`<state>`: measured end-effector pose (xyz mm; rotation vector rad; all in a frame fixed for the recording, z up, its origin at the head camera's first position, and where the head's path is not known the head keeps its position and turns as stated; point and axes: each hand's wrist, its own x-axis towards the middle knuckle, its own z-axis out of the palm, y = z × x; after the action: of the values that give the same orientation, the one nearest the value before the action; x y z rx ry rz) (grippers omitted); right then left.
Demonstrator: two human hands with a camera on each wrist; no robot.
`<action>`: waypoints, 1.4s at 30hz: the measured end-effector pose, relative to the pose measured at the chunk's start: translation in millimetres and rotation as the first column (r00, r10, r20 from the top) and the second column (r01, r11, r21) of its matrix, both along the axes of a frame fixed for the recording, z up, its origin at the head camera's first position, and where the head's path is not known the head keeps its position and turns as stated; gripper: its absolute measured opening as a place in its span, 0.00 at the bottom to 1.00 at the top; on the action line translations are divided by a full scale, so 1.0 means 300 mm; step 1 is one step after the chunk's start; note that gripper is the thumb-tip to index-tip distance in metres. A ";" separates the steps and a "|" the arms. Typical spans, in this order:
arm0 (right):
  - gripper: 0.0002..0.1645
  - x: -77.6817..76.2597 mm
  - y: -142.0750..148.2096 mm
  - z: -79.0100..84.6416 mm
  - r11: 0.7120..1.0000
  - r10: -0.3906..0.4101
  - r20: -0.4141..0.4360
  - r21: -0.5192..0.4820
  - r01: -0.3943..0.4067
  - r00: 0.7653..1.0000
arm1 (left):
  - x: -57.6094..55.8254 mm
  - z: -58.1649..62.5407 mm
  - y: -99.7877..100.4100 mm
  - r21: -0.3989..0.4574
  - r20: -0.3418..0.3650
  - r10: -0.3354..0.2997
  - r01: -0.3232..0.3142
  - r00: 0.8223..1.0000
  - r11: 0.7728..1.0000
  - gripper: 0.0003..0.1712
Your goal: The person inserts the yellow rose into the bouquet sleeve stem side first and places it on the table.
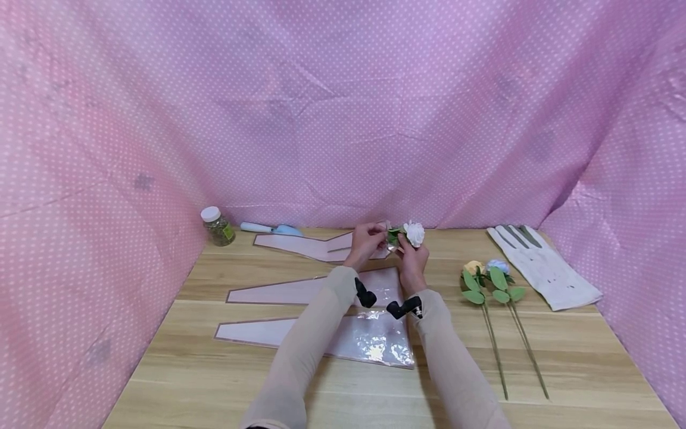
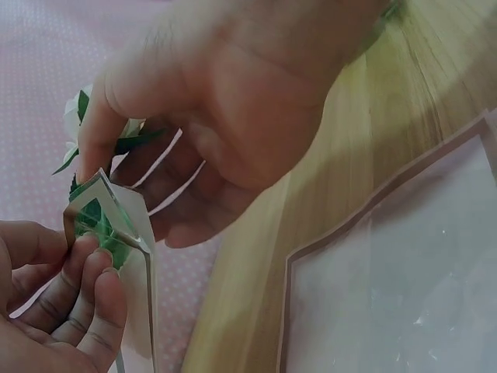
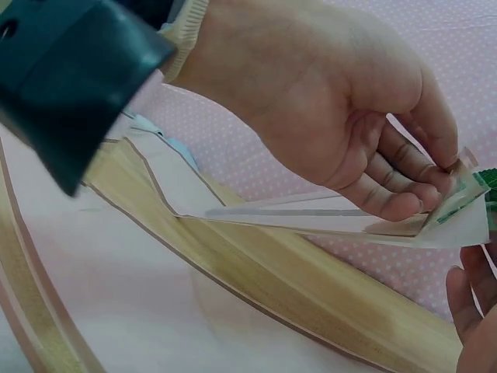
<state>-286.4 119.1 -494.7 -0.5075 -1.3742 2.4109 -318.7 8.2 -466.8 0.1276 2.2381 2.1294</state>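
Observation:
A white rose [image 1: 414, 233] with green leaves is partly inside a clear, pink-edged flower sleeve [image 1: 295, 243]. Its bloom stands outside the wide mouth, and the stem shows through the film. My left hand [image 1: 367, 241] pinches the sleeve's edge at the mouth between thumb and fingers. Just below the bloom, my right hand [image 1: 412, 262] grips the rose, its thumb over the leaves. The left wrist view shows green leaves [image 2: 105, 233] behind the film near my left fingers. In the right wrist view the sleeve [image 3: 311, 221] stretches left from the left hand [image 3: 349, 116].
Two more flat sleeves [image 1: 278, 292] [image 1: 370, 341] lie under my forearms. To the right are a yellow rose [image 1: 474, 267], a blue rose [image 1: 498, 266] and a white glove [image 1: 557, 277]. A lidded jar [image 1: 219, 229] and a blue-handled trowel [image 1: 257, 227] stand back left.

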 end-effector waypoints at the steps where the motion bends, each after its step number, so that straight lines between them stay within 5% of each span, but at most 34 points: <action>1: 0.14 0.000 0.002 0.002 1.000 -0.003 -0.002 0.002 0.003 1.000 | 0.000 0.000 -0.001 0.002 0.000 -0.003 0.003 1.000 1.000 0.09; 12: 0.18 0.005 0.010 0.007 0.993 -0.053 0.008 0.107 0.052 0.999 | 0.003 0.001 -0.004 -0.014 -0.008 -0.016 0.016 1.000 1.000 0.08; 27: 0.12 0.000 -0.002 -0.016 0.986 -0.004 -0.001 0.169 0.004 1.000 | 0.013 0.025 0.021 -0.020 -0.009 -0.067 0.067 0.998 0.998 0.10; 37: 0.15 0.002 0.005 -0.007 0.991 -0.022 0.035 0.134 0.017 0.999 | 0.013 0.024 -0.004 -0.031 -0.018 -0.133 0.132 0.991 0.991 0.13; 42: 0.13 0.001 0.010 -0.011 0.991 -0.025 0.040 0.130 0.019 0.999 | -0.007 0.021 -0.045 -0.017 -0.027 -0.106 0.106 0.994 0.994 0.16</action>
<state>-286.1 122.1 -497.9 -0.5381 -1.5224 2.2871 -320.9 -5.2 -460.6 0.2711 2.2093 2.0686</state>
